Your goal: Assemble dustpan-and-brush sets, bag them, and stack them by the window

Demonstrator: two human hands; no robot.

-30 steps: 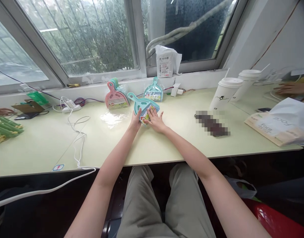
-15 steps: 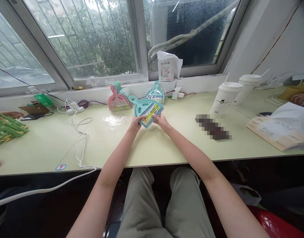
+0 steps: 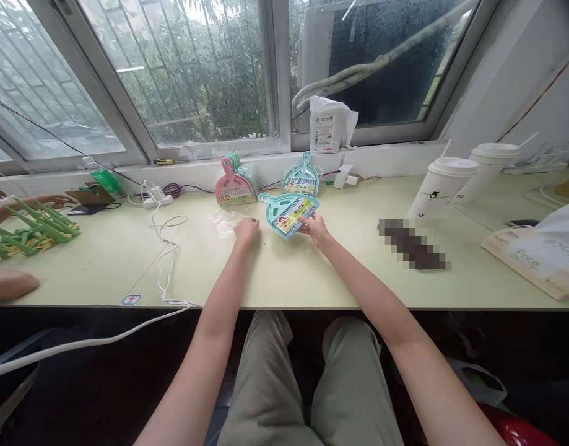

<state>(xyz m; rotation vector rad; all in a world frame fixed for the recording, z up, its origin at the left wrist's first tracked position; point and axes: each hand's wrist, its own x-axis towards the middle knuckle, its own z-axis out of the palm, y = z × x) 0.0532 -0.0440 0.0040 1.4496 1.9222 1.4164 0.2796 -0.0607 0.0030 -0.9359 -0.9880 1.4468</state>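
Pale table (image 3: pixel 284 282), teal dustpan (image 3: pixel 274 205), brush (image 3: pixel 291 230) inside

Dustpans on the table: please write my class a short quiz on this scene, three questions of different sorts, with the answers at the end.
1. Multiple choice: the teal dustpan set held over the table is gripped on which side?
A) left only
B) right only
C) both
2. True or false: each of the two white cups has a lid and a straw.
3. Fill in the blank: in the stack of dustpans, the front one is ____ in colour.

Key: 1. B, by the right hand. 2. True. 3. Pink.
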